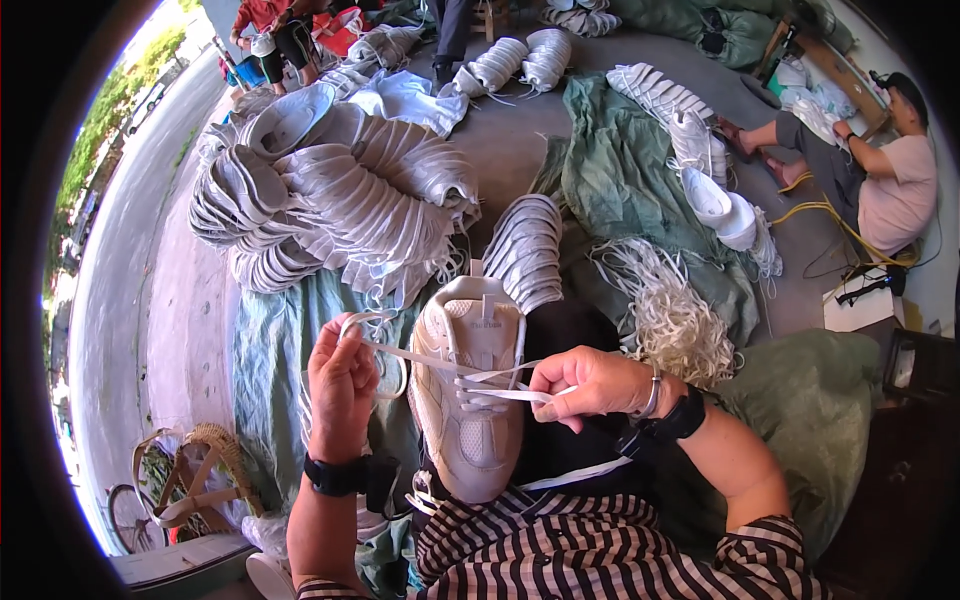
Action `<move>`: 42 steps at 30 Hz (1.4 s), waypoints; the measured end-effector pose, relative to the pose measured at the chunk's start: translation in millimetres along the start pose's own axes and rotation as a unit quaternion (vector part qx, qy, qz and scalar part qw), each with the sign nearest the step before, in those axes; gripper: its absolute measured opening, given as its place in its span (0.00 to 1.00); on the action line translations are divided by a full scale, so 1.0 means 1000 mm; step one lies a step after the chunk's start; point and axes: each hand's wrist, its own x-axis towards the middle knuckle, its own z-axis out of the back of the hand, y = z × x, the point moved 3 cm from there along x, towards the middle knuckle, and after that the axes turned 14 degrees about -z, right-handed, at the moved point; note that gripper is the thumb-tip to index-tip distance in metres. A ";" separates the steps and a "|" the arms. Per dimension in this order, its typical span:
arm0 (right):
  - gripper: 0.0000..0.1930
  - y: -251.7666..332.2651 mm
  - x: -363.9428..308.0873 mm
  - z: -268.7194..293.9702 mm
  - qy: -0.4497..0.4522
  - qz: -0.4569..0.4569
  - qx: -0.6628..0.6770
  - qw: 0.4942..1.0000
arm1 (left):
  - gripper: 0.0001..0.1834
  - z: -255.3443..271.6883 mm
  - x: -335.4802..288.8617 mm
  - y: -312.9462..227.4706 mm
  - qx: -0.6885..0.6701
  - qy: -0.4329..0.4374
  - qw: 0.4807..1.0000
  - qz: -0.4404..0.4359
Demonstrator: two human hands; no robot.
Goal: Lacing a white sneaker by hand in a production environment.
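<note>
A cream and beige sneaker [475, 445] rests on my lap, its toe toward me and its tongue standing up at the far end. White shoelace [428, 359] runs through the eyelets nearest the toe. To the left of the shoe, my left hand [343, 372] is closed on one length of lace, which loops up above the fingers. My right hand [598, 385], just right of the shoe, pinches the lace on that side. Both lengths stretch across the sneaker between my hands. The upper eyelets show no lace across them.
Nested shoe uppers [370, 190] lie in a big pile ahead left, and a shorter stack [527, 250] sits beyond the sneaker. Loose white laces [675, 315] heap on green sheeting [620, 160] to the right. A person [890, 180] sits at far right; a woven basket [205, 475] stands left.
</note>
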 end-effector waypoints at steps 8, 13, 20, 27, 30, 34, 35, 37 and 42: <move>0.08 0.004 0.022 -0.006 -0.097 0.041 -0.069 0.992 | 0.05 0.054 0.022 -0.034 0.001 -0.035 0.998 -0.055; 0.08 0.018 0.020 -0.016 -0.094 0.047 0.074 0.992 | 0.04 0.094 0.026 -0.059 0.017 -0.050 0.995 -0.089; 0.07 0.017 -0.015 -0.013 -0.372 0.284 0.111 0.877 | 0.04 0.118 0.021 -0.059 0.065 -0.083 0.991 -0.079; 0.07 0.020 -0.091 0.017 -0.180 0.289 0.237 0.910 | 0.05 0.121 0.015 -0.062 0.056 -0.079 0.992 -0.081; 0.05 0.006 -0.086 0.020 -0.402 0.138 0.027 0.905 | 0.03 0.114 0.014 -0.052 0.040 -0.085 0.995 -0.025; 0.10 -0.003 -0.028 -0.019 -0.316 0.196 -0.222 0.902 | 0.03 0.096 0.015 -0.051 0.035 -0.053 0.997 -0.044; 0.11 -0.001 -0.011 -0.025 -0.332 0.213 -0.246 0.886 | 0.03 0.094 0.014 -0.054 0.051 -0.069 0.995 -0.053; 0.10 0.005 0.010 -0.029 -0.371 0.227 -0.253 0.864 | 0.03 0.091 0.013 -0.059 0.056 -0.072 0.994 -0.059; 0.06 0.012 0.015 -0.021 -0.298 0.162 -0.228 0.913 | 0.03 0.096 0.008 -0.057 0.072 -0.012 0.997 -0.031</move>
